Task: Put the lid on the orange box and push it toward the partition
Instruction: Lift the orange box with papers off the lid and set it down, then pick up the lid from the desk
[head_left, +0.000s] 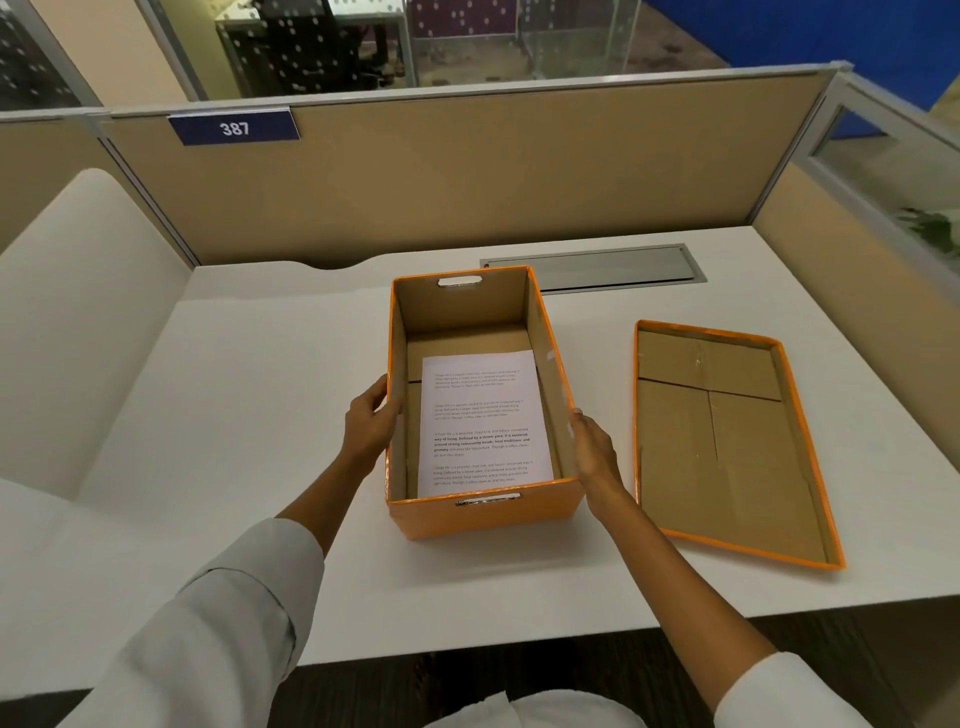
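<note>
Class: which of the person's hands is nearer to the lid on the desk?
Right. The right hand rests on the box wall facing the lid; the left hand is on the far wall.

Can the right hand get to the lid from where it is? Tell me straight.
Probably yes. The right hand rests on the orange box's right wall, and the lid lies upside down on the desk just beside it, with only bare desk between them.

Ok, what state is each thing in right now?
orange box: open, upright, lid off
paper: flat inside box
lid: upside down on desk, right of box
left hand: on box's left wall
right hand: on box's right wall
</note>
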